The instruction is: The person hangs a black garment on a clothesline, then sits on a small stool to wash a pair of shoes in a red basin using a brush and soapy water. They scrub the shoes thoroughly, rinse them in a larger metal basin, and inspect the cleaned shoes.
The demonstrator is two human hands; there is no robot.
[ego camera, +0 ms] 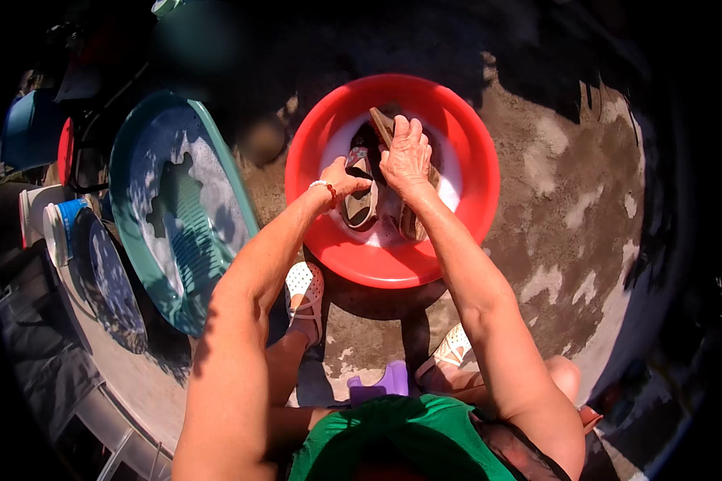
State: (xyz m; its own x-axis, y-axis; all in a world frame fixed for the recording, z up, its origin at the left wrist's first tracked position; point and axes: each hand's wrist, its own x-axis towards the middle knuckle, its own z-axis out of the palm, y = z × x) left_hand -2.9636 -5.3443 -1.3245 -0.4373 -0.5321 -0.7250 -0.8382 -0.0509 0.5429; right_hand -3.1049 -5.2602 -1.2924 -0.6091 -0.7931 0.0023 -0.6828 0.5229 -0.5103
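A round red plastic basin (391,270) with sudsy water stands before me on the ground. Inside it lies a dark shoe (361,210) with a flower-patterned upper and a pale sole edge. My left hand (344,180), wearing a beaded bracelet, grips this shoe around its opening, thumb across the top. My right hand (408,157) is closed over a tan flat-edged thing (382,125) tilted up at the back of the basin; whether it is a shoe sole or a brush I cannot tell. Below my right wrist, another brown shoe (411,223) is partly hidden.
Left of the red basin is a green plastic tub (219,153) with a ribbed washboard (194,231) and sudsy water. Buckets (59,231) and a dark round basin (105,279) crowd the far left. A purple stool (378,388) is beneath me, between my white perforated shoes (304,282).
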